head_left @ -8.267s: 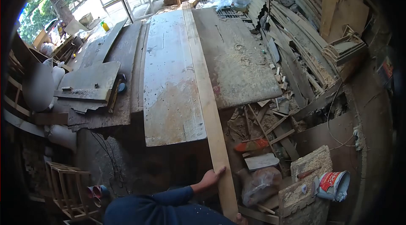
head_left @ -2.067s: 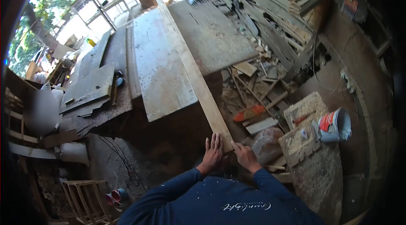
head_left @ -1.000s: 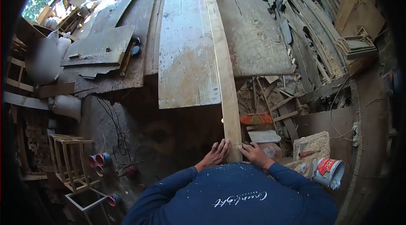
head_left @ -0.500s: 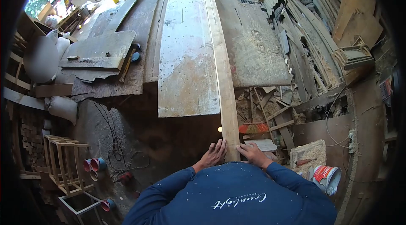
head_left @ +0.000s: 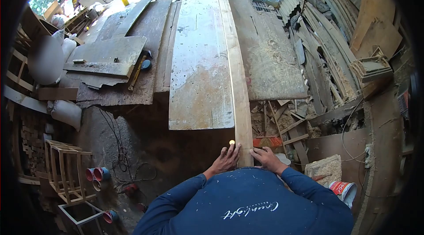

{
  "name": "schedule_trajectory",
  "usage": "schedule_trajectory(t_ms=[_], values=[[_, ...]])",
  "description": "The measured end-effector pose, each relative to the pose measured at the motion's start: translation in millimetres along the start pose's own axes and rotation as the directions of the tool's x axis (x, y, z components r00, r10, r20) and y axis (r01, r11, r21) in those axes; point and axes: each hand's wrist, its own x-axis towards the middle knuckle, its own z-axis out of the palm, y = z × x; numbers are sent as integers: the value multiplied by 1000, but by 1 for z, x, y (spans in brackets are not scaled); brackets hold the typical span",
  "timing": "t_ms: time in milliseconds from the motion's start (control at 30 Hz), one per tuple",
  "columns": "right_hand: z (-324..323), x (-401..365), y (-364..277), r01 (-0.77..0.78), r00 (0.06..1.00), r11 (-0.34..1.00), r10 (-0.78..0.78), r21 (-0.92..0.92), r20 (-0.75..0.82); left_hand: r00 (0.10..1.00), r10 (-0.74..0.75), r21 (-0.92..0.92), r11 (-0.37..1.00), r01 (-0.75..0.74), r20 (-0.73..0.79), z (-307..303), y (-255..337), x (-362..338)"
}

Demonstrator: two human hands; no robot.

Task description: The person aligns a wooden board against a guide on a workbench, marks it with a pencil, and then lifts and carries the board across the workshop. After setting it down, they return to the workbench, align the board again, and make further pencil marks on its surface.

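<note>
A long, narrow wooden plank (head_left: 238, 89) runs from my body out across the worktop, its near end close to my chest. Its left edge is held by my left hand (head_left: 226, 160), the fingers bent against the wood. On the opposite edge, my right hand (head_left: 268, 160) grips with thumb and fingers close together. The undersides of both hands are hidden. Beneath the plank, a wide pale board (head_left: 201, 71) with stains and dark specks extends past the front of the other boards.
Dusty panels lie on the left (head_left: 148, 36) and right (head_left: 271, 53). A hammer (head_left: 139, 69) rests beside a blue-lidded can (head_left: 146, 64). Stacked lumber (head_left: 327, 53) fills the right side. A wooden stool frame (head_left: 68, 168), paint cans (head_left: 102, 173) and cables (head_left: 121, 155) are at lower left.
The view has shifted a little, so the worktop and plank appear lower and slightly further right. Both hands keep their hold at the plank's near end.
</note>
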Motion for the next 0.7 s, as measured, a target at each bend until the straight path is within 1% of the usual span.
schedule_trajectory(t_ms=[200,333,500,700], values=[[-4,16,16,1,1000,1000,-1,13,5,1000,-9,10,1000,9,14,8,-15,14],[-13,28,25,0,1000,1000,0,9,16,998,-12,0,1000,12,61,8,-28,24],[-22,43,35,17,1000,1000,-17,13,-7,996,-40,-5,999,40,75,17,-35,31],[-27,57,50,66,997,998,-66,10,-40,997,-71,49,996,69,41,24,-47,42]])
